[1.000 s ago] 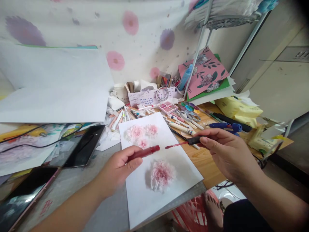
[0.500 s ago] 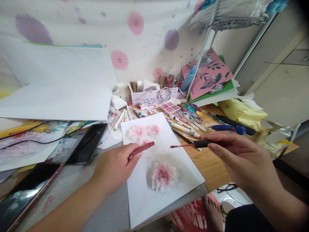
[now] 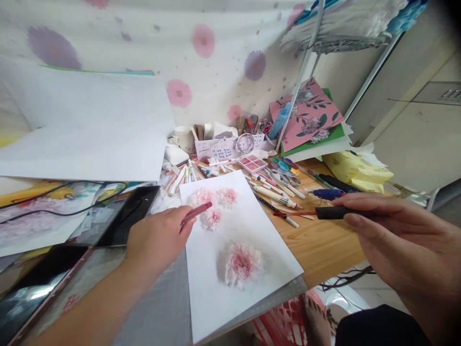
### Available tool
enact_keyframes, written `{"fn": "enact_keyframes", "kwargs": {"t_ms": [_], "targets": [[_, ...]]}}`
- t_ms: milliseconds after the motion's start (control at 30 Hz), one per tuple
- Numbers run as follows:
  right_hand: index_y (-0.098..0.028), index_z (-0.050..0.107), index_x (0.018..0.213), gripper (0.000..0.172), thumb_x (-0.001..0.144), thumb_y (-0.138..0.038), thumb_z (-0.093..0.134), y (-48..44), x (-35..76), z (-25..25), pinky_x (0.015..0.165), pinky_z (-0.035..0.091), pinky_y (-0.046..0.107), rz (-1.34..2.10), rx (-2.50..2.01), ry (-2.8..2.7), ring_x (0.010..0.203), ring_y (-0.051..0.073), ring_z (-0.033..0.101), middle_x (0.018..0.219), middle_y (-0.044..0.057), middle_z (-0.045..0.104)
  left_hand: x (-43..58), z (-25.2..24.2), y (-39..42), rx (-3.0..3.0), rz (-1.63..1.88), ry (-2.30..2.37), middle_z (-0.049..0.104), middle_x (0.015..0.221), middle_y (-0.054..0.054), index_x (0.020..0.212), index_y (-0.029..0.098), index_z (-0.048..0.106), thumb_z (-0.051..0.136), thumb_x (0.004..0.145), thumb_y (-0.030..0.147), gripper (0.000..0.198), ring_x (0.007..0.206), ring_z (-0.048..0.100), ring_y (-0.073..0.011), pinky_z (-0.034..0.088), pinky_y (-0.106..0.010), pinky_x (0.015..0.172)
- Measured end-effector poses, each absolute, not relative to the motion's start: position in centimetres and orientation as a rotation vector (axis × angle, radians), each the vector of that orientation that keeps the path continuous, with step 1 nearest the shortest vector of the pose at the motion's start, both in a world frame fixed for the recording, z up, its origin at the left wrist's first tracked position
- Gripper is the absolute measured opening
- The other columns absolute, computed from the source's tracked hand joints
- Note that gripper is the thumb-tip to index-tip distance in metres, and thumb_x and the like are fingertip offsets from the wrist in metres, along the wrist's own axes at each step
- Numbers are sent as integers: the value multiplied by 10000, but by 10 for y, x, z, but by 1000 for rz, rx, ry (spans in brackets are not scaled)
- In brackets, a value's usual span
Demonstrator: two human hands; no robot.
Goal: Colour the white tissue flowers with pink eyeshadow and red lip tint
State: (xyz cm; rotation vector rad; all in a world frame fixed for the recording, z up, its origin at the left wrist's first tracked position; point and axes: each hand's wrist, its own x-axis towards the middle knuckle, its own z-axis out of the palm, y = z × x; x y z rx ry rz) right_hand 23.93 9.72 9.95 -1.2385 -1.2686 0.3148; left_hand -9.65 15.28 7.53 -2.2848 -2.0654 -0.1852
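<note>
My left hand (image 3: 158, 235) is closed around a reddish tube (image 3: 196, 213), which looks like a lip gloss tube, over the left edge of a white sheet (image 3: 216, 307). My right hand (image 3: 403, 240) pinches the black handle of an applicator wand (image 3: 333, 213). The wand's thin red stem points left over the wooden desk, well apart from the tube. On the sheet, a large pink and white ruffled flower (image 3: 243, 263) sits near the bottom. Several smaller pink ones, including one flower (image 3: 212, 218), are grouped near its top.
Behind the sheet lie many scattered pens (image 3: 273, 194), a pink palette (image 3: 253, 163) and scissors (image 3: 288, 178). Two dark phones lie at left, one phone (image 3: 124, 221) beside my forearm. A large white board (image 3: 82, 149) stands behind them. Yellow packaging (image 3: 356, 170) is at right.
My hands have moved apart: the left with the tube went left, the right with the wand went right. The third small flower is now uncovered.
</note>
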Motion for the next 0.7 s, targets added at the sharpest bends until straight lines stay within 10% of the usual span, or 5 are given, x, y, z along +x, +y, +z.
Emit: {"fn": "enact_keyframes", "kwargs": {"t_ms": [700], "targets": [[-203,775,844,166,682,-200,812,97,251,105,656,581,231,565,-1036,-1058,728,170,711,855,57,754,-102,74,154,-2364,-850,-2011,744,980,-20,1131,258,673,482,901,393,328,764,659,-199,437,-295,673]]}}
